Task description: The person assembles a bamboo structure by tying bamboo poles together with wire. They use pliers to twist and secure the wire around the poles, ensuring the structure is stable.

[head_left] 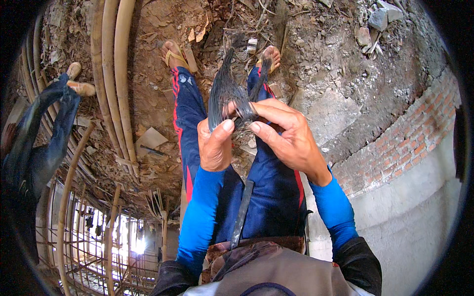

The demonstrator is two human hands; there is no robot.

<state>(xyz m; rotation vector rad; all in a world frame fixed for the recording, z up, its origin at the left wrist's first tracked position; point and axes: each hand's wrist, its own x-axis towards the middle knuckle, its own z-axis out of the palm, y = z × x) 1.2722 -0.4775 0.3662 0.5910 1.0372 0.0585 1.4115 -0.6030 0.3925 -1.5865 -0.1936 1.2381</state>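
Note:
A bundle of thin dark wire [224, 89] hangs between my hands, its loose strands fanned away from me over the ground. My left hand [216, 143] is closed around the near end of the bundle, the thumb pressed on top. My right hand [291, 135] pinches at the same end with thumb and forefinger, beside the left thumb. A thinner lock of the strands runs off toward my right foot. Where the fingers meet, the strands' ends are partly hidden. A flat dark metal bar [242, 213] lies over my lap, between my thighs.
Long bamboo poles [109, 74] lie to the left, with another person's legs [42, 118] beyond them. Rubble and dirt cover the ground around my sandalled feet. A brick wall [410, 148] with grey render curves along the right. Bamboo scaffolding [111, 232] stands at the lower left.

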